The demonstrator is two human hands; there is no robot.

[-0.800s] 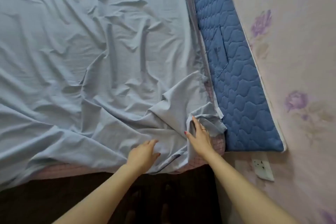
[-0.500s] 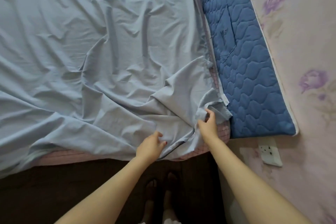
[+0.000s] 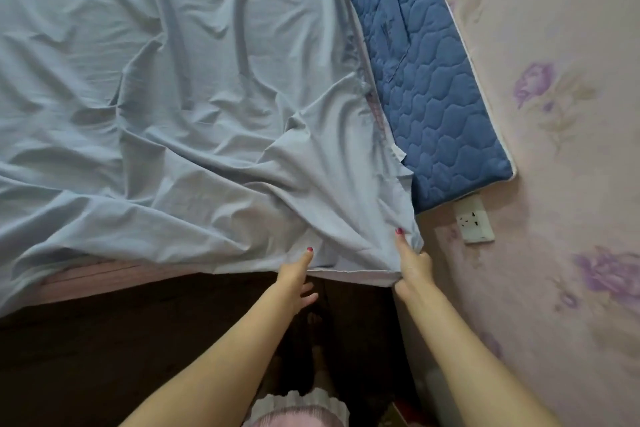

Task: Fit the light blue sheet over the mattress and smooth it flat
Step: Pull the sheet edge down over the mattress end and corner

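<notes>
Both forearms are bare, the fingernails are painted red, and a pink-and-white ribbed garment shows below.

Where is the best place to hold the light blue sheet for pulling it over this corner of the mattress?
Probably the hemmed corner edge of the light blue sheet, taken from below at the bed's near side: it hangs free there, where the right hand already pinches it.

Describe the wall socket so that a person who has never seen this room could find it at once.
Start at the pink wall with purple flowers on the right of the bed. Follow the dark blue quilted pad down to its near end. The wall socket sits on the wall just below that corner, right of the right hand: a small white plate, the only plain white thing there.
</notes>
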